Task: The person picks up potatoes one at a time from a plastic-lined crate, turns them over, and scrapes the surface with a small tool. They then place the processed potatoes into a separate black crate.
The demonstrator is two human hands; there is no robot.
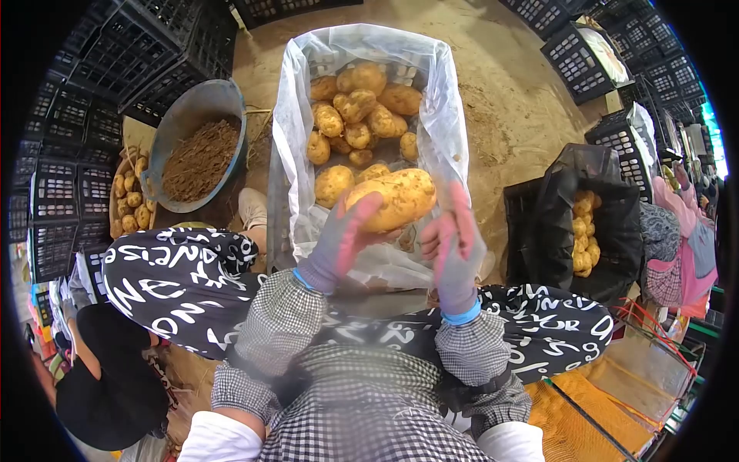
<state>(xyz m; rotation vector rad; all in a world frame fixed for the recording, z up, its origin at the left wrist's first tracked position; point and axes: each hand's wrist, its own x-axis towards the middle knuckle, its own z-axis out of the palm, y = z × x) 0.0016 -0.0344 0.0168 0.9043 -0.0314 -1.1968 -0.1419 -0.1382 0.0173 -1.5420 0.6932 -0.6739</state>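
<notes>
A large potato [396, 199] is held by my left hand [346, 231], in a grey and pink glove, with the thumb on its near-left side and the fingers beneath. My right hand [456, 242], gloved alike, is just right of the potato, its index finger raised and the other fingers curled; nothing shows in it. Beyond the hands stands a crate lined with a clear plastic bag [446, 100], holding a pile of potatoes [358, 115] at its far end and a few more near the held one.
At the left are a blue tub [158, 173] of soil and a container of potatoes [131, 204]. A black-lined crate [527, 223] with potatoes stands at the right. Stacked black crates [154, 54] line the back. A person in black [115, 377] is at lower left, others at far right.
</notes>
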